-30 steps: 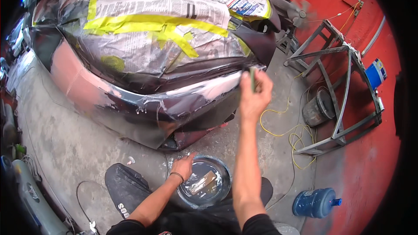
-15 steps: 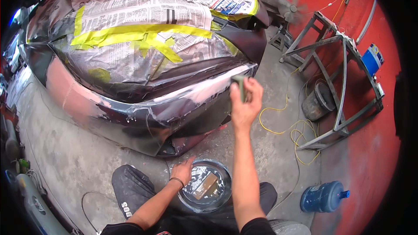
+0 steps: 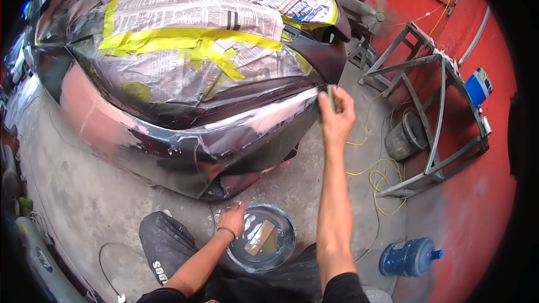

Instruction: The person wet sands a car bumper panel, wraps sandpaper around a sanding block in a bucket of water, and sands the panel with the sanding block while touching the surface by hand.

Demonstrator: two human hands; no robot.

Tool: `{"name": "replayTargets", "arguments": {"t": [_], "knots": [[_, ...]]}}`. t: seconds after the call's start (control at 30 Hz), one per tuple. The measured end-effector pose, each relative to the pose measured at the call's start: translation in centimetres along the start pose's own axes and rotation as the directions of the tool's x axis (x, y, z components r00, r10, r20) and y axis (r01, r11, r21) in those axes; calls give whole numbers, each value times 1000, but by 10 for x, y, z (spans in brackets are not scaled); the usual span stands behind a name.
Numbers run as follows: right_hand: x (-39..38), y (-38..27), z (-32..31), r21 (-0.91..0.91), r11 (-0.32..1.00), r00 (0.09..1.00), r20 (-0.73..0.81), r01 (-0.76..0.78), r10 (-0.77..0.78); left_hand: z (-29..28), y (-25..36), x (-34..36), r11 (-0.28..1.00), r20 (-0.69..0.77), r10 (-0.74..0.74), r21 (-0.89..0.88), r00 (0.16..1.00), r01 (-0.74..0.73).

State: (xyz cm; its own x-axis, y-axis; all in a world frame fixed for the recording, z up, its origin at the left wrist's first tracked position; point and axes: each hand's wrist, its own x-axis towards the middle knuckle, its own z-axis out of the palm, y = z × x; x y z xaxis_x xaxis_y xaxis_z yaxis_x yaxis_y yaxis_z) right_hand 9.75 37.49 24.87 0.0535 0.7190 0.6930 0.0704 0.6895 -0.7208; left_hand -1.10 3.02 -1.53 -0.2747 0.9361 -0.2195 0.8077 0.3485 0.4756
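My right hand [image 3: 336,109] grips a small green block [image 3: 330,99] at the right end of a car bumper [image 3: 101,118] coated in patchy pink, white and dark material. The panel above it is masked with newspaper [image 3: 191,14] and yellow tape [image 3: 132,39]. My left hand [image 3: 233,217], fingers extended, rests at the left rim of a dark round basin [image 3: 287,247] between my legs. Inside the basin lie a flat brownish piece [image 3: 261,235] and liquid with whitish streaks.
A metal frame [image 3: 437,118] stands by the red wall [image 3: 483,207], with a blue container [image 3: 477,87], a fan [image 3: 375,14] and a dark bucket [image 3: 404,137] nearby. A yellow cord [image 3: 382,202] loops on the floor. A water jug [image 3: 407,255] lies lower right; a grey cylinder [image 3: 39,258] lower left.
My right hand moved down and left along the bumper, then back right to its end, still holding the green block. My left hand stays at the basin.
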Motion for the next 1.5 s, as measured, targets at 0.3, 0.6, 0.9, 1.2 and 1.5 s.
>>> {"name": "replayTargets", "arguments": {"t": [0.3,0.6,0.9,1.2,1.5], "knots": [[-37,-37,30,133,982,989,-36,-136,142,-7,9,-4,1000,-24,17,-8,1000,-17],[-71,-62,34,71,991,992,-46,-116,119,-18,10,-5,1000,64,11,-11,998,-11],[-156,-101,101,155,972,966,-215,178,-143,-8,-7,3,999,87,-30,41,996,26],[-179,-115,99,288,957,962,-270,42,39,-5,-3,5,997,134,-50,71,990,41],[-163,-135,79,98,992,996,-48,74,-70,-10,1,-1,998,60,-57,-9,997,58]]}}
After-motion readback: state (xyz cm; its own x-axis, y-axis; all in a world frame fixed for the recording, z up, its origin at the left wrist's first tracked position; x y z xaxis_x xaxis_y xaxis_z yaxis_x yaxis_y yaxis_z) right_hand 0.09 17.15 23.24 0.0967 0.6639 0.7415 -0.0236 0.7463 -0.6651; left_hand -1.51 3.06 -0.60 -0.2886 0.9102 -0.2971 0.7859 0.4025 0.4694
